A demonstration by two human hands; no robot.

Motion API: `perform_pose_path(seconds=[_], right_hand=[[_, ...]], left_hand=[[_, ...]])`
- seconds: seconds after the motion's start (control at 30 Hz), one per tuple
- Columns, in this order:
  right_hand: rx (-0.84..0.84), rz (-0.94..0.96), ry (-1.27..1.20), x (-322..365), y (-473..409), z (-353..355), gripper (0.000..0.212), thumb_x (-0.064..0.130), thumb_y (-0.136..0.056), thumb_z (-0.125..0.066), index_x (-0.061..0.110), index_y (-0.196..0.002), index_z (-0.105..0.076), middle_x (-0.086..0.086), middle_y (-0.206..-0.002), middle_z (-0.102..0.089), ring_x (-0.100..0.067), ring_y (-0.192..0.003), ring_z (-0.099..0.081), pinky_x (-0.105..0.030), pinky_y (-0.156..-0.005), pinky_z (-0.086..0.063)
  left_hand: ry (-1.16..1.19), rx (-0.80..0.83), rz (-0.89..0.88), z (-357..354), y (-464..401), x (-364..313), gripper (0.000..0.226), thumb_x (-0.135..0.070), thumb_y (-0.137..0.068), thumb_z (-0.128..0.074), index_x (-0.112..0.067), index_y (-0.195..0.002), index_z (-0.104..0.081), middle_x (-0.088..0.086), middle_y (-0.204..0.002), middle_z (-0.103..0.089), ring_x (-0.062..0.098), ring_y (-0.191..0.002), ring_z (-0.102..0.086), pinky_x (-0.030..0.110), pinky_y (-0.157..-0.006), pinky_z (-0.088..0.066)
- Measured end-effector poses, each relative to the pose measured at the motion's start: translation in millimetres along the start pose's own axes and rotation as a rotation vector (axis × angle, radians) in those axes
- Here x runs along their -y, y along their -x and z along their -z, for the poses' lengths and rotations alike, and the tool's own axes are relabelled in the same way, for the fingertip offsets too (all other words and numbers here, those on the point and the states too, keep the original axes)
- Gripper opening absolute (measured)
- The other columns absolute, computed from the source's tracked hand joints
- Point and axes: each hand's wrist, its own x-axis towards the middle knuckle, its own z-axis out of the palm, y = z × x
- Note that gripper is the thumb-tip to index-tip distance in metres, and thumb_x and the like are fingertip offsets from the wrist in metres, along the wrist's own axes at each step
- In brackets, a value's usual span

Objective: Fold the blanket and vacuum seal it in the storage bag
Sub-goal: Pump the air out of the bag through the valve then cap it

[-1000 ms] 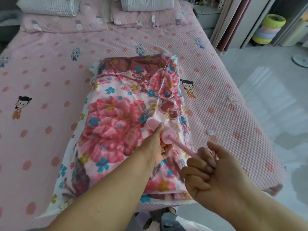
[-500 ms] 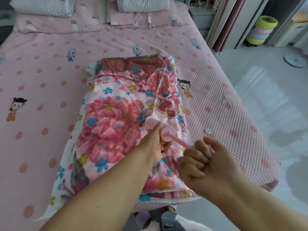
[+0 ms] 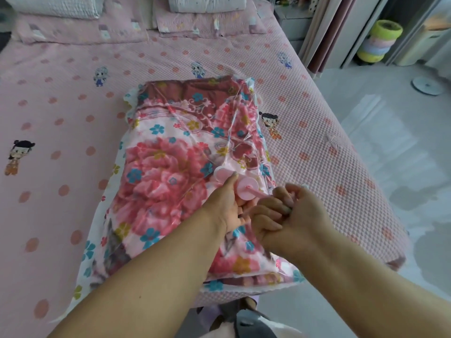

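Bed (image 3: 73, 76) with pink dotted cover fills most of the view; pillows (image 3: 56, 6) at the far end. On it, near the foot edge, lies the clear storage bag (image 3: 102, 240), long axis running away from the person, with the folded floral blanket (image 3: 168, 172) already inside and the film wrinkled close over the cloth. On the bag's top face, toward its near right part, sits the pink hand pump (image 3: 246, 189): barrel lying low, slanting from the bag up-left down toward the person at right, thin plunger rod coming out of its round end cap. Left hand (image 3: 227, 206) wraps the barrel, fingers curled round it, thumb laid along the top, holding it to the bag. Right hand (image 3: 288, 215) is a closed fist round the plunger handle, just beside the left hand, almost touching; the handle itself is hidden in the fist. Rod shows only a short length, so the stroke looks near its inner end. Judgement: pumping stage; next pull should run along the rod's line, toward the right forearm.
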Motion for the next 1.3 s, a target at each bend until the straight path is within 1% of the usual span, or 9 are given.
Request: perform_pose_path(seconds=[0.1,0.23,0.33,0.43,0.57,0.7,0.87,0.97,1.3], right_hand=[[-0.059,0.064,0.165,-3,-32,-16,0.047,0.028,-0.088,-0.035,0.017,-0.043,-0.028,0.004,-0.043,-0.019,-0.013,-0.034,-0.019,-0.013,-0.041,-0.014],[0.098,0.005,0.127,1,4,10,0.047,0.027,-0.088,-0.036,0.016,-0.043,-0.027,0.005,-0.046,-0.016,-0.01,-0.038,-0.018,-0.015,-0.037,-0.014],[0.05,-0.043,0.053,3,37,21,0.043,0.027,-0.084,-0.037,0.017,-0.044,-0.026,0.006,-0.046,-0.016,-0.009,-0.037,-0.019,-0.015,-0.037,-0.012],[-0.018,-0.018,0.048,8,5,8,0.036,0.022,-0.076,-0.037,0.017,-0.042,-0.026,0.005,-0.044,-0.016,-0.011,-0.035,-0.018,-0.014,-0.039,-0.011],[-0.096,0.079,0.218,1,-33,-18,0.033,0.023,-0.077,-0.037,0.018,-0.047,-0.027,0.004,-0.044,-0.017,-0.013,-0.034,-0.017,-0.013,-0.04,-0.015],[0.115,-0.007,0.145,4,11,14,0.037,0.025,-0.078,-0.039,0.017,-0.044,-0.026,0.005,-0.045,-0.016,-0.01,-0.037,-0.017,-0.015,-0.04,-0.011],[-0.027,-0.03,0.084,10,-1,14,0.044,0.027,-0.086,-0.034,0.018,-0.043,-0.026,0.005,-0.044,-0.017,-0.01,-0.037,-0.017,-0.015,-0.042,-0.01],[-0.083,0.034,0.237,7,-36,-8,0.045,0.029,-0.089,-0.032,0.018,-0.047,-0.026,0.004,-0.044,-0.018,-0.013,-0.034,-0.016,-0.014,-0.042,-0.012],[-0.029,-0.023,0.122,12,0,17,0.044,0.031,-0.084,-0.038,0.017,-0.044,-0.027,0.005,-0.046,-0.017,-0.01,-0.039,-0.016,-0.015,-0.045,-0.008]], left_hand=[[0.0,0.053,0.027,-2,4,-3,0.061,-0.056,-0.094,-0.045,-0.001,-0.074,-0.061,0.003,-0.047,-0.058,0.009,-0.042,-0.057,0.012,-0.047,-0.047],[-0.051,0.019,-0.006,4,0,2,0.059,-0.063,-0.088,-0.05,-0.008,-0.101,-0.067,0.009,-0.085,-0.072,0.019,-0.085,-0.067,0.031,-0.086,-0.051],[-0.102,-0.031,-0.016,8,-2,4,0.049,-0.059,-0.092,-0.047,-0.014,-0.093,-0.066,0.005,-0.081,-0.067,0.017,-0.075,-0.058,0.034,-0.073,-0.041],[-0.064,-0.03,-0.014,-2,1,3,0.051,-0.062,-0.089,-0.049,-0.015,-0.102,-0.066,0.003,-0.077,-0.069,0.016,-0.074,-0.062,0.034,-0.084,-0.047],[0.039,0.044,0.038,-6,3,-1,0.063,-0.056,-0.095,-0.043,-0.002,-0.066,-0.059,0.003,-0.045,-0.055,0.01,-0.038,-0.053,0.012,-0.047,-0.045],[-0.065,-0.019,-0.015,2,0,6,0.058,-0.061,-0.09,-0.049,-0.007,-0.095,-0.069,0.008,-0.077,-0.07,0.019,-0.083,-0.063,0.033,-0.092,-0.046],[-0.045,-0.058,0.007,-2,0,8,0.057,-0.063,-0.088,-0.05,-0.011,-0.104,-0.066,0.005,-0.081,-0.072,0.018,-0.085,-0.066,0.034,-0.089,-0.049],[0.023,-0.006,0.032,-9,4,4,0.059,-0.058,-0.092,-0.047,-0.003,-0.077,-0.06,0.004,-0.049,-0.059,0.011,-0.042,-0.058,0.013,-0.05,-0.048],[-0.032,-0.068,-0.011,-4,-2,11,0.059,-0.066,-0.086,-0.05,-0.012,-0.104,-0.066,0.004,-0.081,-0.071,0.017,-0.08,-0.063,0.032,-0.086,-0.046]])
